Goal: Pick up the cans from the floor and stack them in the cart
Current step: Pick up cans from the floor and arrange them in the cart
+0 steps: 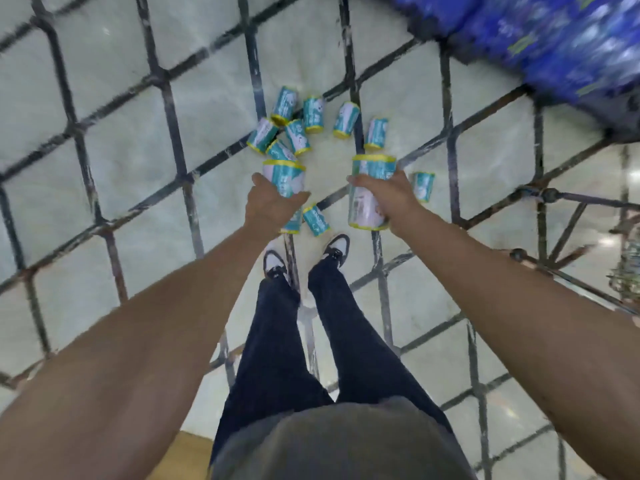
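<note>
Looking straight down, I see several teal and white cans with yellow rims (pixel 313 114) lying scattered on the pale floor ahead of my shoes. My left hand (pixel 268 206) grips one such can (pixel 284 176) from below. My right hand (pixel 391 192) grips a larger-looking can (pixel 369 192) around its middle. Both held cans are raised above the floor. A dark metal cart grid (pixel 166 98) crosses the view; whether it lies above or under the cans I cannot tell.
Blue wrapped packs (pixel 554 39) fill the top right corner. More of the cart's metal frame (pixel 554 195) runs along the right side. My legs and shoes (pixel 273 265) stand just behind the cans. A tan patch (pixel 187 452) shows at the bottom.
</note>
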